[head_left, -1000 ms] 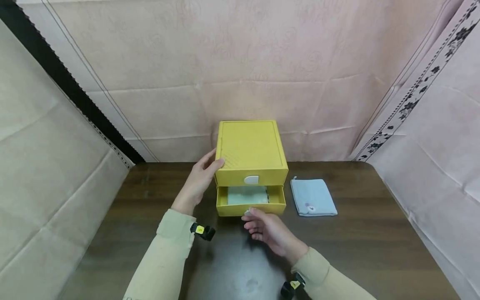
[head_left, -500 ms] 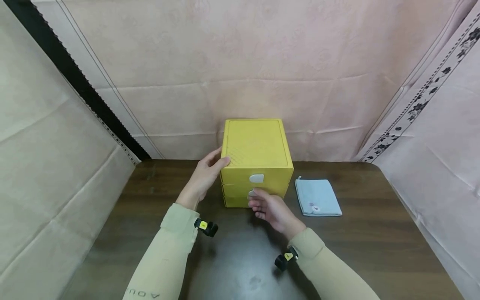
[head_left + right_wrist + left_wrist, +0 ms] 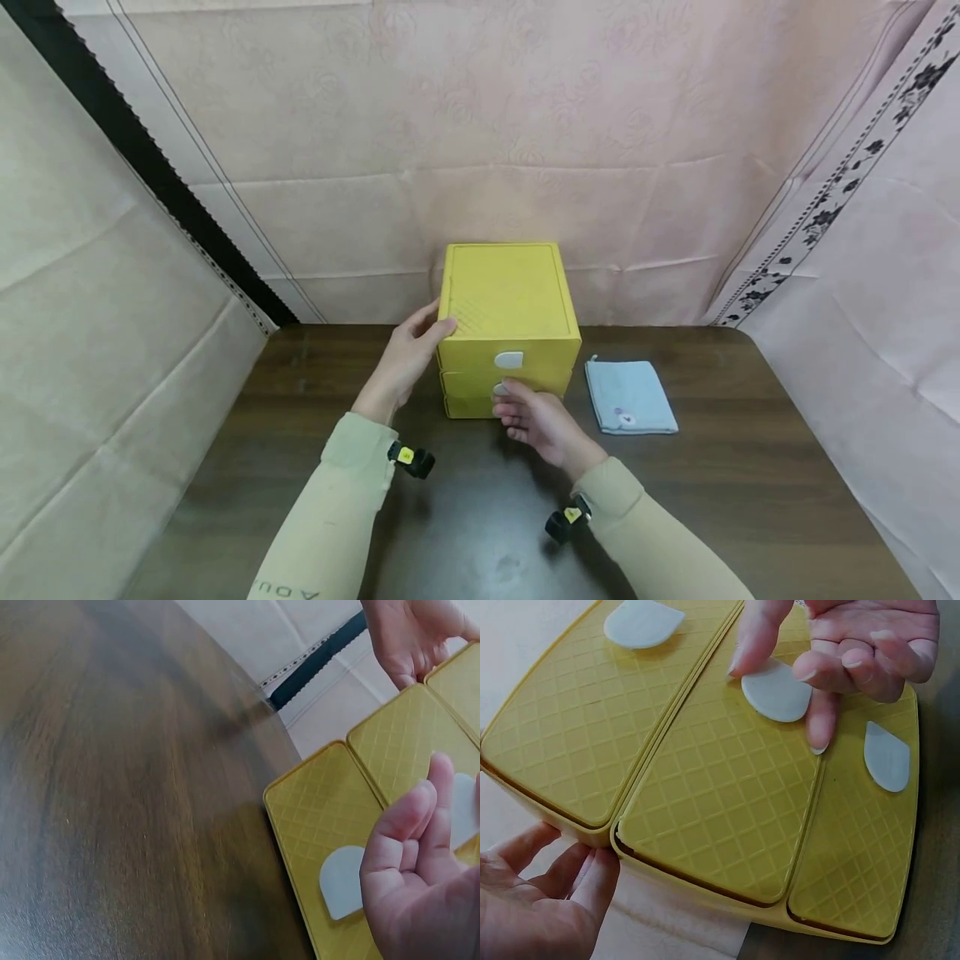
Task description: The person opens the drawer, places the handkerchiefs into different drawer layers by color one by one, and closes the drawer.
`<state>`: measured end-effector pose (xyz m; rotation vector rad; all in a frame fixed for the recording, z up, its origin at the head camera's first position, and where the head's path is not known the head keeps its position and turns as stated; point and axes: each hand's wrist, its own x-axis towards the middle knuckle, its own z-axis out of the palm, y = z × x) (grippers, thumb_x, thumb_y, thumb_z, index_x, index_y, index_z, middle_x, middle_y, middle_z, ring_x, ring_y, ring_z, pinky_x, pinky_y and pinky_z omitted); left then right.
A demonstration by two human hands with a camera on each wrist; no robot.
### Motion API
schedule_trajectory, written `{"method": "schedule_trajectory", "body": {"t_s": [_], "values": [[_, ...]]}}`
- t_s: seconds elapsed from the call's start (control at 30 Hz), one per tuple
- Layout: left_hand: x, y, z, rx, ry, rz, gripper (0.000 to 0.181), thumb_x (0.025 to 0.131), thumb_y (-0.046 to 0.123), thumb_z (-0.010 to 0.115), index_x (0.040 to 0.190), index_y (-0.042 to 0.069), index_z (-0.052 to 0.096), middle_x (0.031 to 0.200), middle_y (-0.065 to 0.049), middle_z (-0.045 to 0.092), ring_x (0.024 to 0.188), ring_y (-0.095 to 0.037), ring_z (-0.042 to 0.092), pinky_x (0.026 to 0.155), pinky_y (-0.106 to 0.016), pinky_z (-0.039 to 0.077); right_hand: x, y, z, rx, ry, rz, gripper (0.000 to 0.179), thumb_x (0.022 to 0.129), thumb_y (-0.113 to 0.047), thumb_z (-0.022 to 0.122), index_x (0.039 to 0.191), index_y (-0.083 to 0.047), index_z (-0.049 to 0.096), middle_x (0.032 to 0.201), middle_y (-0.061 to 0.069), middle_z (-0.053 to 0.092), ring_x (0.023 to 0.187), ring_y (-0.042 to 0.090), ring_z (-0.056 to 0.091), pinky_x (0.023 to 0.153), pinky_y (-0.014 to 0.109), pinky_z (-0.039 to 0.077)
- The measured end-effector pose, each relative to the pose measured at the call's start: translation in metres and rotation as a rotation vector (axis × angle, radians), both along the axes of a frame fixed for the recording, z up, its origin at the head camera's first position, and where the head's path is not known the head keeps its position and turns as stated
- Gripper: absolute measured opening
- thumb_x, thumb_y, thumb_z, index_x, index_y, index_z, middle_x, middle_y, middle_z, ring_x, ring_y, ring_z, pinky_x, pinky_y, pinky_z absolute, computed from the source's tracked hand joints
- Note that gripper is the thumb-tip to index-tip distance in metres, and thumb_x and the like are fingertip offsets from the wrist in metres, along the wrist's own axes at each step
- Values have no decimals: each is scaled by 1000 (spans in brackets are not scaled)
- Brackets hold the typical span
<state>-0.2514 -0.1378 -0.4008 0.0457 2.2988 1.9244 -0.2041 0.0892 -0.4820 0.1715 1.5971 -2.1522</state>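
Observation:
A yellow box of three drawers [image 3: 498, 292] stands at the back of the table, with waffle-patterned fronts [image 3: 712, 795] and white handles. All three fronts sit in line. My left hand [image 3: 408, 354] holds the box by its upper left edge, thumb on the top and fingers against the side. Thumb and index finger of my right hand [image 3: 543, 421] pinch the white handle [image 3: 776, 691] of the middle drawer, its other fingers curled below. Above and below that handle are the top drawer's handle [image 3: 508, 360] and the bottom drawer's handle [image 3: 889, 757].
Right of the box lies a folded light-blue cloth [image 3: 632, 398] with a small loop and a printed figure. Pale cloth [image 3: 480, 125] hangs behind and at both sides of the dark wooden table [image 3: 750, 500].
The middle drawer, pulled out a second ago with pale fabric in it, has slid into the box as my right hand moved forward. My left hand has kept its hold.

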Motion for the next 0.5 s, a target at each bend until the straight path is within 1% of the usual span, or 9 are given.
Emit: {"method": "schedule_trajectory", "body": {"t_s": [0.13, 0.23, 0.37, 0.5], "values": [[1, -3, -1, 5, 17, 8, 60, 85, 61, 62, 140, 45, 43, 147, 5, 37, 134, -22, 35, 108, -52, 30, 3, -7, 5, 7, 0, -12, 49, 90, -42, 66, 115, 0, 62, 91, 4, 65, 84, 19, 56, 73, 29, 48], [1, -4, -2, 12, 29, 9, 61, 86, 61, 62, 141, 44, 43, 146, 5, 38, 133, -21, 36, 108, -51, 30, 4, -11, 6, -21, -16, -28, 44, 91, -39, 66, 114, -2, 62, 94, 4, 65, 87, 19, 56, 75, 29, 48], [0, -1, -3, 20, 27, -10, 62, 85, 62, 62, 141, 43, 43, 148, 6, 37, 134, -21, 35, 109, -51, 30, 3, -12, 6, -72, -38, -59, 35, 92, -35, 66, 109, -5, 63, 96, 3, 65, 91, 20, 55, 77, 28, 46], [-1, 0, -3, 28, 23, -17, 63, 85, 62, 63, 142, 43, 43, 147, 6, 38, 134, -21, 35, 109, -50, 29, 3, -13, 7, -93, -46, -68, 32, 91, -34, 67, 108, -7, 62, 96, 3, 66, 90, 20, 54, 79, 29, 45]]}}
